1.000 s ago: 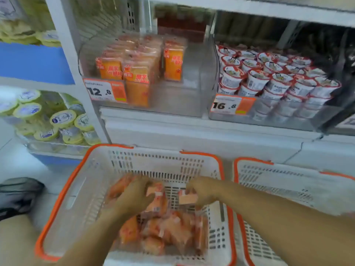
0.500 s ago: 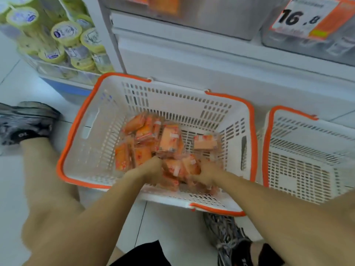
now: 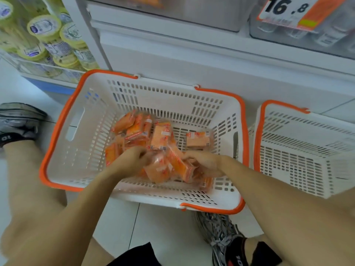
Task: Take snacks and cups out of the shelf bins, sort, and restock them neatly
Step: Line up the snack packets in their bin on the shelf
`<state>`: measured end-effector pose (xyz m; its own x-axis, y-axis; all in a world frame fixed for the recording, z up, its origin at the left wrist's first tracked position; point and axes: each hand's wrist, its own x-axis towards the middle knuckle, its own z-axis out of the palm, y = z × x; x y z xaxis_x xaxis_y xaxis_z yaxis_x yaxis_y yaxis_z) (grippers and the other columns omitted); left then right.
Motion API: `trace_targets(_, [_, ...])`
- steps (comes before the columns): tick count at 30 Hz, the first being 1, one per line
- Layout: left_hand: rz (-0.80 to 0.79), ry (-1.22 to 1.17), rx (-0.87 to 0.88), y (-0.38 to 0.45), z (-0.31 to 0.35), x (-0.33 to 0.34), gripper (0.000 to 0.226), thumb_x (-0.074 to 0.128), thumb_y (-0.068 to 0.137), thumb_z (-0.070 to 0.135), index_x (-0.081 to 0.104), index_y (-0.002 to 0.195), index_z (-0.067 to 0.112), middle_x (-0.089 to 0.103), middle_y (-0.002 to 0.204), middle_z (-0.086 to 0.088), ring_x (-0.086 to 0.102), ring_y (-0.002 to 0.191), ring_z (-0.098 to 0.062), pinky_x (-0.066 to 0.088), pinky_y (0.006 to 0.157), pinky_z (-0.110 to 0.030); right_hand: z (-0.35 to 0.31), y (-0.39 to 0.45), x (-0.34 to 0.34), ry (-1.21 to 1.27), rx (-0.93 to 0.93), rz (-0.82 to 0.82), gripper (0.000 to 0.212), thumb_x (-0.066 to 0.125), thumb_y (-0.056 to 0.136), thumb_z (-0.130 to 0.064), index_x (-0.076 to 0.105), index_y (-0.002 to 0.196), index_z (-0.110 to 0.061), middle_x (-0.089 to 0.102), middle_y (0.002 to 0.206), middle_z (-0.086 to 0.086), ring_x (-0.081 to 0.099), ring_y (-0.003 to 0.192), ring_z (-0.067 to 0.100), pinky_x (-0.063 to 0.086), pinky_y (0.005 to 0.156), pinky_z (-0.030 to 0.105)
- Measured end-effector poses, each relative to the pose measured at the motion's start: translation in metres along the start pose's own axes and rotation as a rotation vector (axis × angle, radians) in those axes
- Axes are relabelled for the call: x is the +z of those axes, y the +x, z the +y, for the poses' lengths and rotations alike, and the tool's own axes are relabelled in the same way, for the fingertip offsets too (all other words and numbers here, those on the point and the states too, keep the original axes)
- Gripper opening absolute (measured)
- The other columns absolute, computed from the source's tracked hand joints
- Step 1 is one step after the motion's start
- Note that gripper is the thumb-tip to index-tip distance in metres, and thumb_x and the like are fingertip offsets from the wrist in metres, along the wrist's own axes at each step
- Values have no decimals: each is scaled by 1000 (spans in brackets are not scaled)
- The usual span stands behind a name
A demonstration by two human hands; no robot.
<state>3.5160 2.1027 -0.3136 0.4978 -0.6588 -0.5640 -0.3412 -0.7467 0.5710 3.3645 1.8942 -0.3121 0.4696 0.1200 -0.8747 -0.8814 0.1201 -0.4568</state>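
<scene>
A white basket with an orange rim (image 3: 76, 120) stands on the floor in front of the shelf. Several orange snack packs (image 3: 160, 136) lie heaped in its middle, and one pack (image 3: 197, 140) lies apart to the right. My left hand (image 3: 132, 160) is down in the near side of the heap, fingers curled round packs. My right hand (image 3: 205, 163) faces it, gripping an orange pack (image 3: 180, 166) that tilts between the two hands. The packs under my hands are partly hidden.
A second white and orange basket (image 3: 299, 150) stands to the right with nothing showing inside. Yellow-lidded cups (image 3: 57, 41) fill a low shelf at the left. A 16.8 price tag (image 3: 288, 10) hangs on a clear bin above. My shoes (image 3: 19, 121) flank the basket.
My view has dropped from the shelf bins to the basket. Both hands have moved from the heap's middle to its near side and closed on packs there.
</scene>
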Motion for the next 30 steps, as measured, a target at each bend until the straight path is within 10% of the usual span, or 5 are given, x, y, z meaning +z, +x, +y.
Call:
trace_targets(9, [290, -804, -264, 0, 5, -11, 71, 48, 95, 60, 65, 99, -8, 73, 90, -23, 74, 83, -34, 61, 79, -51, -34, 8, 32, 127, -218, 56, 42, 74, 89, -40, 60, 125, -24, 71, 114, 13, 66, 94, 30, 50, 100, 53])
trace_targets(13, [338, -853, -239, -6, 7, -14, 72, 55, 71, 75, 57, 80, 3, 65, 76, -16, 68, 76, -33, 60, 80, -47, -43, 9, 35, 148, -240, 91, 29, 66, 93, -28, 65, 119, -16, 71, 109, 14, 65, 94, 28, 54, 95, 48])
trace_targets(19, [249, -749, -182, -14, 10, -17, 56, 88, 53, 44, 70, 98, 14, 73, 98, -2, 72, 88, -21, 62, 77, -42, -44, 12, 47, 130, -275, 98, 26, 70, 91, -31, 61, 116, -30, 72, 106, 2, 69, 93, 23, 59, 85, 42])
trace_targets(30, [230, -1151, -41, -17, -8, -36, 51, 49, 98, 43, 58, 130, 4, 67, 124, -17, 66, 114, -33, 53, 95, -49, -55, 10, 40, 418, -335, 73, 26, 40, 96, -16, 53, 116, -6, 64, 101, 20, 64, 97, 36, 48, 100, 53])
